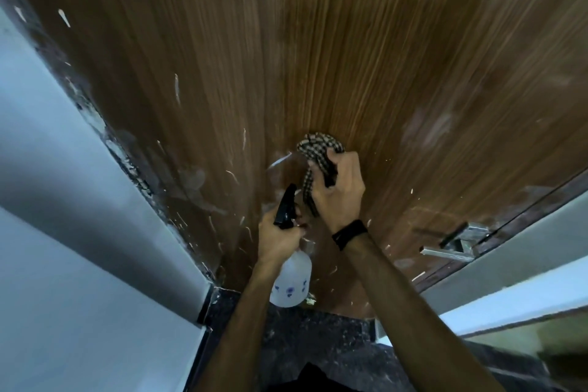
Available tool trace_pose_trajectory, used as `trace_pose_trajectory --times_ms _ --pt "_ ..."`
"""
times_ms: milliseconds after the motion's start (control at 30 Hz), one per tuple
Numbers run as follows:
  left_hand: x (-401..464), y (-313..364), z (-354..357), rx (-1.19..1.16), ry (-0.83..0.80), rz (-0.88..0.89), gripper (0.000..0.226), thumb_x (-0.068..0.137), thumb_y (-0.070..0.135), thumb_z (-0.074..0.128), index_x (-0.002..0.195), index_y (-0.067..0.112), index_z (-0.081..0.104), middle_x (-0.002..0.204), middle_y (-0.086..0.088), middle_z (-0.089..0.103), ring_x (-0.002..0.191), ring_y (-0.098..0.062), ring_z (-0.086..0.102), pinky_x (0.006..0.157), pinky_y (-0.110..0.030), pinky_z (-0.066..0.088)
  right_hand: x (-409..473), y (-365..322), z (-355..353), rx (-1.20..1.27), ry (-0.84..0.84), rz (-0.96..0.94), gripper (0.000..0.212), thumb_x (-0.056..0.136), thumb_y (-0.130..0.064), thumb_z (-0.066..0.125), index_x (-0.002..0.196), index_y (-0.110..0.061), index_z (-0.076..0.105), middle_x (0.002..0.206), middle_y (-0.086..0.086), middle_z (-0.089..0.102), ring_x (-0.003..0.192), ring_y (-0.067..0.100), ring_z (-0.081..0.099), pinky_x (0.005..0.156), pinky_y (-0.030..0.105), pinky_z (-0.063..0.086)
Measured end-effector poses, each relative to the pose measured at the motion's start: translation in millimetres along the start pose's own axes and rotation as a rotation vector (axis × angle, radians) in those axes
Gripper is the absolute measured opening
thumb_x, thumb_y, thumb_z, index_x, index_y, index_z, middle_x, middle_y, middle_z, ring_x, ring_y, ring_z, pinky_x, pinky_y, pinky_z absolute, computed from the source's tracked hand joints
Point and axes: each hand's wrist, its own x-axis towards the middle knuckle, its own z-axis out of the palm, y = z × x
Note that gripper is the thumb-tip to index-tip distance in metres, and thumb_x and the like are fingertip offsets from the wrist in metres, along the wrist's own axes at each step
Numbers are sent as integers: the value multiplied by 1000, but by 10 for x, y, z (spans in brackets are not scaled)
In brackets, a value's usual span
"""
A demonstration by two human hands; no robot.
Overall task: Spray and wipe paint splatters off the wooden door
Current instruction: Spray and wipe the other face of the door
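A brown wooden door [318, 57] fills the view, flecked with white paint splatters [177, 88] mostly on its left and lower parts. My right hand [339, 191] grips a bunched black-and-white checked cloth [318, 146] and holds it against the door at mid height. Just below and left of it, my left hand [280, 240] grips the neck of a white spray bottle [291, 280] with a black trigger head [286, 207] that points up at the door. A black band sits on my right wrist.
A metal lever handle [451, 248] sticks out at the door's right edge. A pale wall and the paint-crusted door frame [127, 156] run down the left. Dark speckled floor [318, 337] lies below, and a white frame edge stands at the lower right.
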Motion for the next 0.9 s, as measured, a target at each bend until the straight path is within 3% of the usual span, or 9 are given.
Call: trace_pose_trajectory --times_ms 100,167,233,300,400,533,667,800,900 --pt "10 -33 -47 -25 2 9 23 79 -6 77 80 14 66 70 -4 66 61 -15 56 67 -36 50 88 -75 91 -47 -6 -45 21 87 -4 74 101 3 61 88 14 55 80 14 49 77 9 39" --pt "23 -58 -73 -22 -12 11 21 79 -6 77 81 12 66 74 -6 68 62 -16 57 72 -40 52 -141 44 121 -91 -111 -63 25 86 -2 73 107 -3 58 92 14 55 80 15 50 70 17 46" --pt "32 -74 -99 -19 -21 24 20 79 -4 78 81 13 67 71 -2 68 59 -12 57 72 -40 52 -481 209 98 -122 -246 9 38 82 3 71 110 -13 52 100 12 55 83 18 53 68 28 55" --pt "44 -88 -135 -26 -39 45 23 78 -3 78 79 16 66 72 0 68 57 -9 57 71 -37 49 -735 308 24 -96 -249 152 46 77 10 71 107 -18 50 101 11 55 87 16 54 72 38 56" --pt "52 -98 -220 -46 -70 60 26 81 -6 77 79 17 65 73 0 66 57 -8 57 70 -34 46 -691 233 -52 2 -39 259 47 73 14 76 99 -18 51 91 12 57 85 11 51 70 34 49" --pt "42 -139 -240 -49 -58 39 29 80 -6 76 82 21 67 72 2 66 59 -10 57 68 -35 45 -123 -10 45 54 104 76 37 78 0 81 100 -12 53 86 12 56 79 19 55 69 21 45" --pt "39 -139 -211 -25 -46 57 44 78 -9 76 81 34 68 62 7 63 57 -17 55 61 -32 44 110 -161 258 -21 31 -70 24 82 -3 77 101 -1 62 86 14 56 79 18 51 72 17 43" --pt "70 -100 -181 -8 -49 49 30 77 -8 76 85 20 68 63 5 62 54 -11 53 66 -35 45 -348 59 253 -47 -166 -1 30 83 1 71 106 -10 57 95 11 53 78 19 53 65 28 52" --pt "67 -86 -176 -23 -67 66 21 78 -7 78 88 8 67 77 -10 68 59 -15 56 72 -39 47 -585 209 86 -36 -158 123 36 77 8 71 104 -11 57 95 10 55 82 20 56 67 37 54"
